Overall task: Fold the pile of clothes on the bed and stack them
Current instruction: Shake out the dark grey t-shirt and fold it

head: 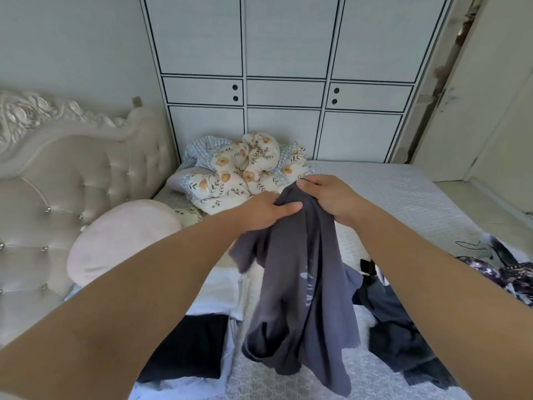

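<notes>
1. Grey cloth is what both hands are gripping: a dark grey garment is hanging from them above the bed, bunched at its top edge.
2. The left hand is clutching the top of the garment, its fingers curling round a fold with the thumb lying across the front.
3. The right hand is pinching the same top edge just beside the left, its fingers closing narrow on the cloth.
4. Below the fingers the garment is drooping in loose folds, its lower hem dangling over the bedspread; a faint pale print is showing on its front.
5. Below and left of the fingers, a white folded piece and a black folded piece are lying flat on the bed, the black one nearer the person.
6. Below and right of the fingers, a loose heap of dark clothes is lying on the bed, with a patterned dark piece further right.
7. Beyond the fingers, a floral quilt is sitting crumpled by the wardrobe; left of them a round pink cushion is leaning near the tufted headboard.
</notes>
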